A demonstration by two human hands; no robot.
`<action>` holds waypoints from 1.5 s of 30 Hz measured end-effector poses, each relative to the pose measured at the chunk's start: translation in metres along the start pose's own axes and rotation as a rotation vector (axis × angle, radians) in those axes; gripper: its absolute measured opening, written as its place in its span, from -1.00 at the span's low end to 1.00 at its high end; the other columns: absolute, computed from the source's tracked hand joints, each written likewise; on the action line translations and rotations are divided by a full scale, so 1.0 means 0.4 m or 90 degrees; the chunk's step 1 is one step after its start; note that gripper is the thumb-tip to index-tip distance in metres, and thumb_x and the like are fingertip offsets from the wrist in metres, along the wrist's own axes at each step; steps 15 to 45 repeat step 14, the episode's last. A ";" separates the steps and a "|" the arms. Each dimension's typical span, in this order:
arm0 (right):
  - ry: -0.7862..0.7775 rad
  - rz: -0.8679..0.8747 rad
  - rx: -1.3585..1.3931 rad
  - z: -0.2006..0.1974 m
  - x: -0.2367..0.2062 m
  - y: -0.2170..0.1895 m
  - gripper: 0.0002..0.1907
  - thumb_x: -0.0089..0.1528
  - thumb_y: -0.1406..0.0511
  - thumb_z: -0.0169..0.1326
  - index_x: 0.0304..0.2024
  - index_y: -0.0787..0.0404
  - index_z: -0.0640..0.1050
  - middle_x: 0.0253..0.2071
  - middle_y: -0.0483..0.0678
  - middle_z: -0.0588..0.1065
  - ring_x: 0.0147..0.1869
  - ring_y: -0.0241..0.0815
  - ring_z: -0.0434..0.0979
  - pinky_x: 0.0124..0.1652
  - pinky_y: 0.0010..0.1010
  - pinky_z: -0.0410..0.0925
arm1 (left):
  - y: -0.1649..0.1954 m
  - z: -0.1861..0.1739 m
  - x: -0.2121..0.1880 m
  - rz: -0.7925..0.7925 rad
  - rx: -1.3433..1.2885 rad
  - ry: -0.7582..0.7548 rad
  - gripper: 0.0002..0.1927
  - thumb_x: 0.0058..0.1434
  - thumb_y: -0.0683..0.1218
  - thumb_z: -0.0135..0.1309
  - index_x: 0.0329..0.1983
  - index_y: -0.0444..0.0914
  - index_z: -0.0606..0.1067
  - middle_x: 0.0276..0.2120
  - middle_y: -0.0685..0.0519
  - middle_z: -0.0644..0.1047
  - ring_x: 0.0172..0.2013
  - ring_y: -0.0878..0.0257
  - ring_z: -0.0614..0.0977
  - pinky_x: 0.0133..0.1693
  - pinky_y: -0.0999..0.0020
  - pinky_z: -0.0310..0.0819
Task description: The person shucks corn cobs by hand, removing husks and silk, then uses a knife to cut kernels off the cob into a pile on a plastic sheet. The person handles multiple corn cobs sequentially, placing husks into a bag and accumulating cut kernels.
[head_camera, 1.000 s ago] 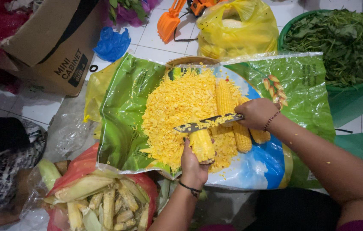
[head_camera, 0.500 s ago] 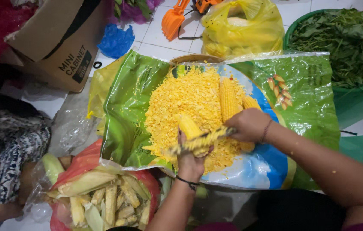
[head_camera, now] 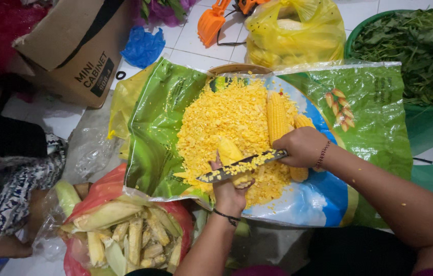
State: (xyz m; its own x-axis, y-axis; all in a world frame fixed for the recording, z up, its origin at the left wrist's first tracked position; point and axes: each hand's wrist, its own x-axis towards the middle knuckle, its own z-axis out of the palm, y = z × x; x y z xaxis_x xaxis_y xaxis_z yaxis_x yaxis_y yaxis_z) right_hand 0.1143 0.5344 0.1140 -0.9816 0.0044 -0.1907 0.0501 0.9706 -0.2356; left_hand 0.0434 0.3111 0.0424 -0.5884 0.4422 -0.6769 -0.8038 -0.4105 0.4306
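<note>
Head view: left hand point(head_camera: 230, 191) grips a corn cob point(head_camera: 231, 156); right hand point(head_camera: 302, 147) clasps a knife point(head_camera: 239, 166).

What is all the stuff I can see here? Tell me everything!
Pile of cut corn kernels: one, yellow, middle of the sheet.
Green and blue plastic sheet: one, spread on the floor.
Whole corn cobs: at least two, yellow, right of the pile.
Red plastic bag of stripped cobs and husks: one, bottom left.
Yellow plastic bag: one, top centre.
Green basin of leafy greens: one, top right.
Brown cardboard box: one, top left.
Blue crumpled plastic: one, beside the box.
Orange plastic toy: one, top.
Long knife: one, coated with kernels, in the right hand.
Left hand: holds a yellow corn cob upright.
Right hand: grips the knife handle.
</note>
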 end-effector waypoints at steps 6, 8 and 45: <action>-0.106 0.096 -0.025 -0.015 0.007 0.006 -0.75 0.10 0.03 0.17 -0.30 -0.03 0.59 -0.40 0.00 0.58 -0.25 0.13 0.62 -0.25 0.02 0.46 | -0.040 -0.007 0.018 0.085 0.075 0.008 -0.47 0.34 0.33 -0.16 0.27 0.06 0.41 -0.05 0.07 0.61 -0.20 0.13 0.67 -0.37 0.03 0.59; -0.097 0.168 -0.064 -0.020 0.005 0.012 -0.73 0.12 -0.01 0.16 -0.29 -0.04 0.61 -0.37 -0.01 0.59 -0.23 0.11 0.63 -0.22 0.00 0.47 | -0.047 -0.016 0.015 0.043 0.085 0.039 -0.50 0.33 0.31 -0.19 0.22 0.05 0.39 -0.08 0.10 0.61 -0.22 0.13 0.68 -0.36 0.02 0.60; -0.088 0.211 -0.067 -0.045 -0.002 0.016 -0.70 0.16 -0.05 0.12 -0.29 -0.05 0.63 -0.37 0.00 0.61 -0.22 0.10 0.65 -0.19 -0.03 0.48 | -0.048 -0.025 0.025 -0.002 0.058 -0.003 -0.42 0.35 0.37 -0.21 0.18 -0.08 0.44 -0.16 0.02 0.61 -0.30 0.04 0.69 -0.38 0.05 0.60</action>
